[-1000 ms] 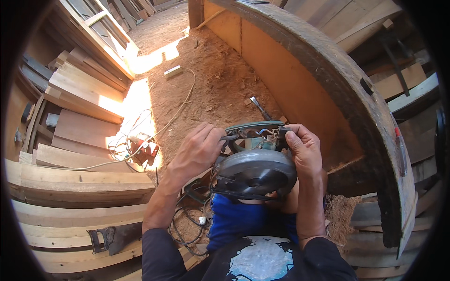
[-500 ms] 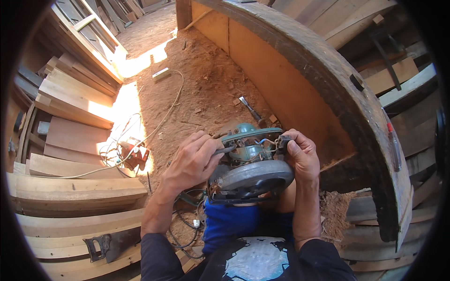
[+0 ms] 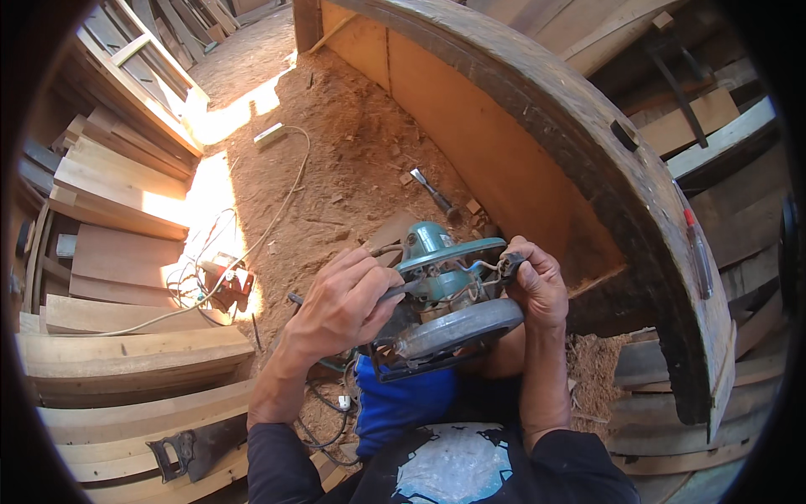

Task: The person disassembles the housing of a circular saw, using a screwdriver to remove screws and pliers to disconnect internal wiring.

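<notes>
Saw (image 3: 445,307), a green circular one with a grey round blade guard, sits in the lower middle of the head view, held up over the person's lap between both hands. Its green motor housing points up and away, the grey guard faces the person, and a dark base plate shows beneath the guard.

Left hand (image 3: 340,304) is closed around a thin dark tool (image 3: 395,291), whose shaft runs from the fist rightward into the open part of the saw where small wires show; a short end of it sticks out on the far side of the fist. Right hand (image 3: 537,286) grips the right side of the saw, fingers curled over a small black part at the edge of the green housing.

Below the saw are blue trousers and a dark shirt with a pale print. The floor (image 3: 336,176) beyond is reddish sawdust. A chisel (image 3: 437,200) lies on it just past the saw, and a pale cable (image 3: 277,210) snakes from a small block near the sunlit patch down to the left. A red power tool (image 3: 225,281) sits left of the left hand, beside the planks (image 3: 117,370). A handsaw (image 3: 189,449) rests on those planks at lower left. A large curved timber (image 3: 588,143) arcs across the right side.
</notes>
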Tool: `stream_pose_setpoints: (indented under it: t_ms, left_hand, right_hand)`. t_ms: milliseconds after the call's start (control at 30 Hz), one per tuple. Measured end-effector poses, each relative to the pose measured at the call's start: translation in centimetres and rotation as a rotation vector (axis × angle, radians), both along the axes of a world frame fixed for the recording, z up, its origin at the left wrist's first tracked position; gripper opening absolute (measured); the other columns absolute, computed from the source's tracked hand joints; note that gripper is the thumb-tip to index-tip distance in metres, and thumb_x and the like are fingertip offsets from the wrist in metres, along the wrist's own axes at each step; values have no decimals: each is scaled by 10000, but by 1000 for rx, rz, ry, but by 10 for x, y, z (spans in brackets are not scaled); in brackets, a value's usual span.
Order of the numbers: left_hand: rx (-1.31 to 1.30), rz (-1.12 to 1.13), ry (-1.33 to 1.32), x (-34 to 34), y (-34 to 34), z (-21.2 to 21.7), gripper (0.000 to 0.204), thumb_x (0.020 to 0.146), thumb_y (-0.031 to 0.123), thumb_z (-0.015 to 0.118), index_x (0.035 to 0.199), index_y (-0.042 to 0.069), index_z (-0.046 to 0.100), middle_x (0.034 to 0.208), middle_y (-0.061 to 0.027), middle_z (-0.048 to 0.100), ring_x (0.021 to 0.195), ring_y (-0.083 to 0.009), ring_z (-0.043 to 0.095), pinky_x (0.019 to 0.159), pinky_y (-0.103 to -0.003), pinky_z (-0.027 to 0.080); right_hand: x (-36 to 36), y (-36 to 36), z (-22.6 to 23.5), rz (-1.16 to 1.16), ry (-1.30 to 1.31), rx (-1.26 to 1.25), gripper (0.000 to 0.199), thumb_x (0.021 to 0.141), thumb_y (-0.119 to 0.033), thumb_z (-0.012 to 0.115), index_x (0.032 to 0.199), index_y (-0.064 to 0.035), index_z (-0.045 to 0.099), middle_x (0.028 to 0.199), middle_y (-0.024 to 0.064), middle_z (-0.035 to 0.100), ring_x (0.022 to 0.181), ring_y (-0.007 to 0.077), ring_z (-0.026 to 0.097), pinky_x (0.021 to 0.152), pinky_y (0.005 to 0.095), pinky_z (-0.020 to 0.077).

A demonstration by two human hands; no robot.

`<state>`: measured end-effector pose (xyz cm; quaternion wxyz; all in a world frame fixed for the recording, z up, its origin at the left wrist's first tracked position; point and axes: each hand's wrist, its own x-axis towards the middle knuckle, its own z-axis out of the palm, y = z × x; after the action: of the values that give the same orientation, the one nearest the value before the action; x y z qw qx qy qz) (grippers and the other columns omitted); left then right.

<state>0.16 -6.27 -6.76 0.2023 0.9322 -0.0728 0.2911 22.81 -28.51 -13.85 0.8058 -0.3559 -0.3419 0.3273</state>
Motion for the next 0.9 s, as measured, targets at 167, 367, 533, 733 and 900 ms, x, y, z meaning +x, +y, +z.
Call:
stream_pose_setpoints:
  t_ms: [167,367,533,733,900]
  left_hand:
    - [-3,-9,13,1,1,0,243,802,32,803,998,21,660,897,-134,653,843,-321,647,775,-421,525]
    - [-56,-3,12,3,2,-4,264,795,25,801,1020,16,664,899,-135,665,828,-327,651,781,-423,533]
    - [-116,18,45,4,8,-9,258,807,19,786,1036,13,668,882,-140,657,811,-334,643,769,-431,524]
    - [-137,51,38,5,9,-11,233,816,26,784,1020,15,672,856,-136,642,799,-332,638,766,-434,521]
    - [-165,60,46,4,10,-14,231,829,30,791,1025,18,670,865,-135,640,801,-334,637,760,-431,517]
  right_hand:
    - [2,-1,-2,5,-22,2,352,1001,-269,789,1156,42,730,993,5,600,944,112,621,869,275,511]
    - [2,-3,-3,14,-15,5,309,1015,-249,765,1152,24,722,1036,22,614,974,129,623,885,284,506]
    - [-3,-1,4,-18,-5,-19,287,1019,-227,763,1155,24,727,1034,15,645,973,112,642,886,269,513]
    - [-6,0,6,-41,6,-53,276,1012,-220,776,1162,8,738,1024,-8,690,922,80,666,834,231,523]
    - [-5,-2,3,-66,2,-88,268,1014,-227,774,1159,-5,742,1002,-25,697,884,59,656,773,200,492]
